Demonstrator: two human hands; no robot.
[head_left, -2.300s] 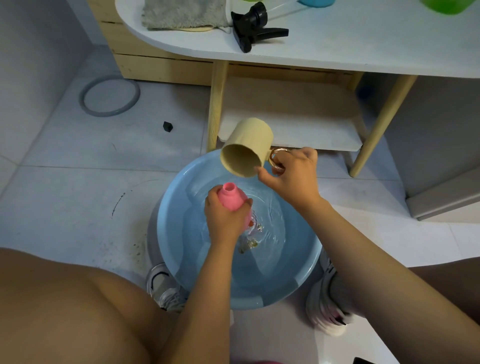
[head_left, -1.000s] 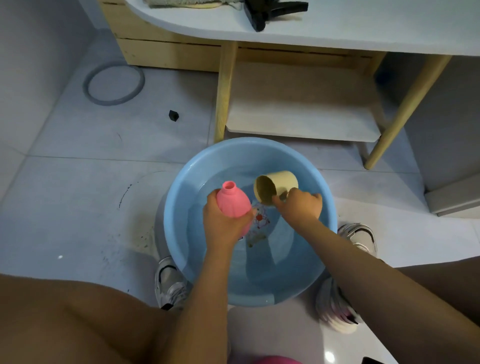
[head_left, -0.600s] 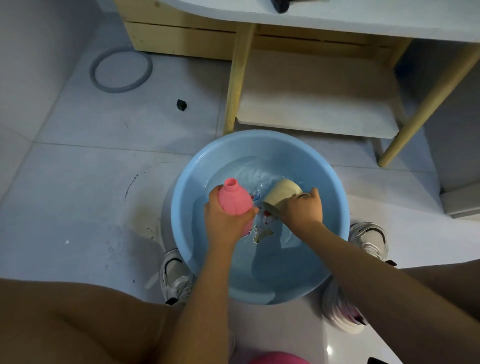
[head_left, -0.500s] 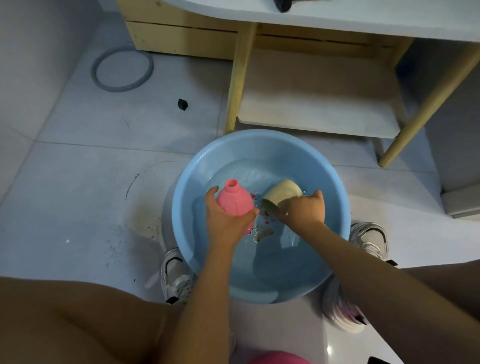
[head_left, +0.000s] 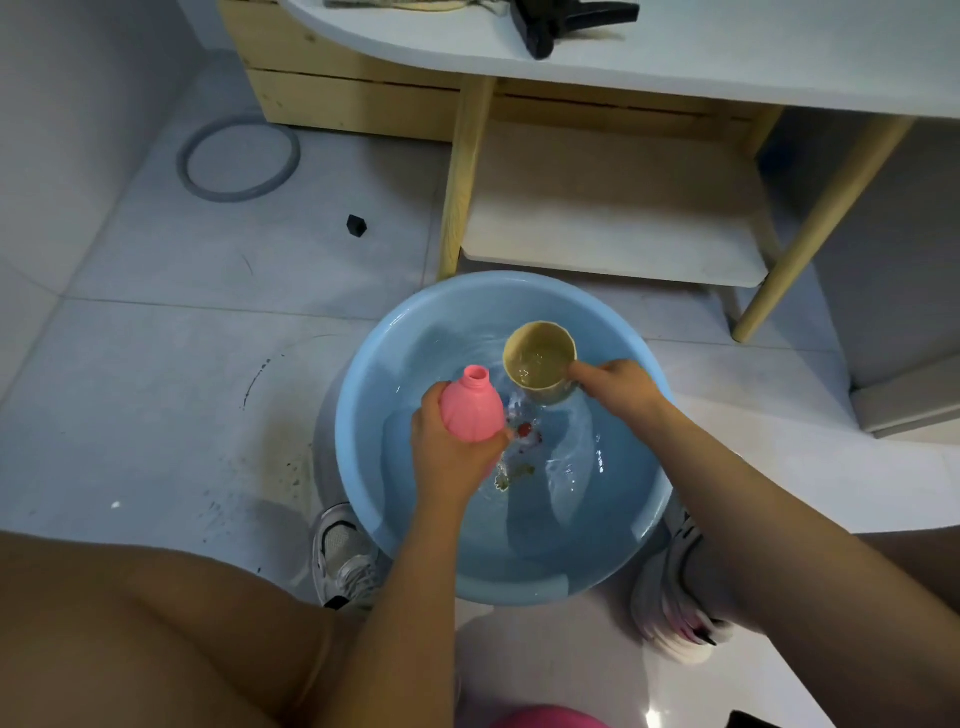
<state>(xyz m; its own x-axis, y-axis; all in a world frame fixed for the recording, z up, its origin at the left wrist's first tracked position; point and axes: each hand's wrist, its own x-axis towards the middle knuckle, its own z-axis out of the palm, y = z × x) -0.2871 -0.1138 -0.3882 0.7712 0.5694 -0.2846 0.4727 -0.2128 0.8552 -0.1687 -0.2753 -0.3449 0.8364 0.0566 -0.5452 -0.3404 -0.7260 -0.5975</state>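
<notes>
A light blue basin (head_left: 363, 415) with water in it stands on the floor between my feet. My left hand (head_left: 452, 457) grips a pink bottle (head_left: 470, 408) with an open neck, held upright over the basin's left part. My right hand (head_left: 621, 389) holds a beige cup (head_left: 540, 361) by its handle side; the cup is upright just above the water and has water in it. Small bits of red and brownish debris (head_left: 522, 447) float between the two hands.
A white table (head_left: 727, 57) with wooden legs (head_left: 460, 192) and a low shelf (head_left: 613, 228) stands just behind the basin. A black spray trigger (head_left: 566, 21) lies on the tabletop. A grey ring (head_left: 239, 158) and a small black piece (head_left: 356, 226) lie on the tiled floor at left.
My right hand dipped the tilted cup into the water and has now lifted it upright with water inside. My left hand has kept the pink bottle in about the same place.
</notes>
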